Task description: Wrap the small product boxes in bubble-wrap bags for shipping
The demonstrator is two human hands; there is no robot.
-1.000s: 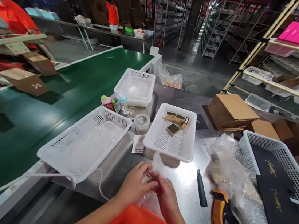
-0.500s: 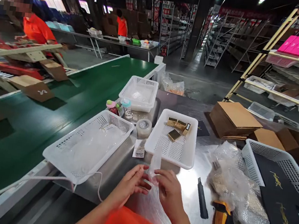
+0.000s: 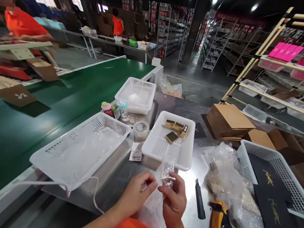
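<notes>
Pinching bubble wrap point(image 3: 168, 168) at lower centre, the right hand point(image 3: 175, 201) should press lightly. The left hand point(image 3: 136, 191) — grip unclear.

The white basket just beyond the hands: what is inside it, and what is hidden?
Small gold boxes, with one square piece lying nearer. The basket floor beneath them is covered; clear wrap partly covers the near rim.

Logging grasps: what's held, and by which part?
Right hand: bubble wrap, pinched by its lower visible part. Left hand: curled; can't tell if it grips anything.
</notes>
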